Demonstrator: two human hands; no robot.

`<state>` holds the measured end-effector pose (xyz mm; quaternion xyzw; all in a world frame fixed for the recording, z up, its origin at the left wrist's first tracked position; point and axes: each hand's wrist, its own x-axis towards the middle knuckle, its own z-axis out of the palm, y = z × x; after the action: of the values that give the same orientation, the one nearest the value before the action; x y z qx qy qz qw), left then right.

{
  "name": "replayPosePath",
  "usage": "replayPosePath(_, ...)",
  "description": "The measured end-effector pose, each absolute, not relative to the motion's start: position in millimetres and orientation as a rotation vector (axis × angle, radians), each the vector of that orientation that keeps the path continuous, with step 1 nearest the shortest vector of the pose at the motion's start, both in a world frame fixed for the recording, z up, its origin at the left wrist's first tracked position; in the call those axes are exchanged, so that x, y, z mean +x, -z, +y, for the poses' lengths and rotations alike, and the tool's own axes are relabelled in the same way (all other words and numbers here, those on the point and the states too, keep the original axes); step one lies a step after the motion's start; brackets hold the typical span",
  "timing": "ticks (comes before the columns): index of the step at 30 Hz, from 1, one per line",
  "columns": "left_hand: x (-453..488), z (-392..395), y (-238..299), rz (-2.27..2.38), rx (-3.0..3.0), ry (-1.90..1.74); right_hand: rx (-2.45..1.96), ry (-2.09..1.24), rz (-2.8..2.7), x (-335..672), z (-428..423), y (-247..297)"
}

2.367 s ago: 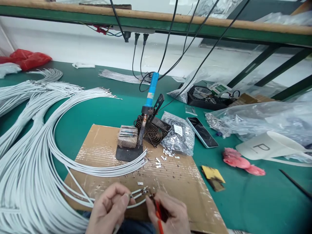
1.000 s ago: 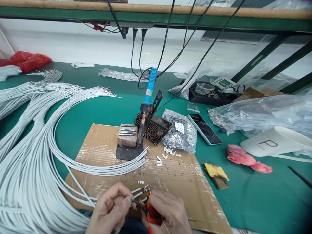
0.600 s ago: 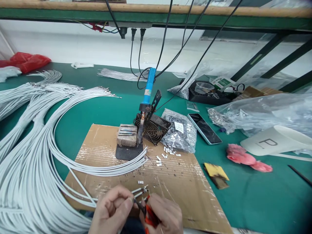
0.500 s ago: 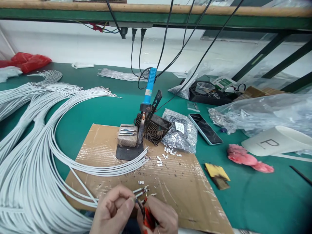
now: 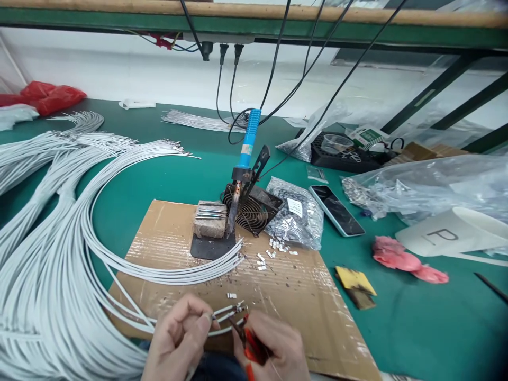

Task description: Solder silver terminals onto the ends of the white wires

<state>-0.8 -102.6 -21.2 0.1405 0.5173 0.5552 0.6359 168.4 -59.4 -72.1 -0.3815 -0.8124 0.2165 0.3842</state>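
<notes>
Evidently the person is holding both hands close together over the near part of the cardboard sheet (image 5: 317, 301). From where I'm standing, the left hand (image 5: 180, 336) is pinching narrowly, thumb against forefinger, on what is looking like a cable end, though the fingers are hiding most of it; a fingertip hold is probably suiting something so thin. The right hand (image 5: 278, 338) is gripping red-handled pliers (image 5: 251, 346), their dark nose pointing toward the left fingertips, perhaps because such small pieces are needing a fine tip. Between the hands, a few white cable ends (image 5: 224, 309) are lying nearly side by side, presumably for easy reach. Leftward, bundled white cables (image 5: 43, 275) are sprawling over the green desk (image 5: 135, 185), one group curving onto the cardboard. A blue-handled soldering iron (image 5: 250, 138) is leaning in its stand (image 5: 208, 251), seemingly so its metal part is staying off the desk, while a block (image 5: 209, 228) beside it is bearing thin rods (image 5: 211, 210). Loose white pieces (image 5: 262, 268) are lying near a clear bag (image 5: 305, 222).
</notes>
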Motion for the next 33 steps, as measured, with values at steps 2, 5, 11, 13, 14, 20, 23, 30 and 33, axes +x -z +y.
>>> replayPosePath(2,-1.6,-102.7,20.1,1.191,0.346,-1.263,-0.929,-0.536,-2.125,167.5,-59.2,73.5)
replayPosePath(5,-2.7,-103.2,21.6,1.189,0.375,-1.261,-0.894,-0.509,-2.177,170.0,-58.1,75.0)
replayPosePath(11,-2.5,-103.7,21.0,1.18,0.413,-1.229,-0.884,-0.462,-2.197,171.6,-56.5,74.3)
replayPosePath(13,-2.4,-103.3,19.3,1.191,0.416,-1.218,-0.871,-0.451,-2.204,172.0,-56.3,74.3)
replayPosePath(14,-2.5,-103.0,18.5,1.194,0.417,-1.21,-0.863,-0.441,-2.204,172.4,-56.2,74.4)
replayPosePath(20,-4.0,-101.0,13.9,1.149,0.429,-1.164,-0.802,-0.383,-2.192,173.7,-53.7,73.7)
replayPosePath(23,-4.8,-100.5,12.8,1.142,0.431,-1.145,-0.804,-0.361,-2.2,173.4,-51.7,70.1)
replayPosePath(30,-4.6,-101.1,18.8,1.119,0.387,-1.163,-0.847,-0.354,-2.28,176.1,-50.6,62.0)
replayPosePath(33,-4.8,-102.0,21.9,1.109,0.382,-1.188,-0.844,-0.356,-2.279,176.7,-50.5,61.9)
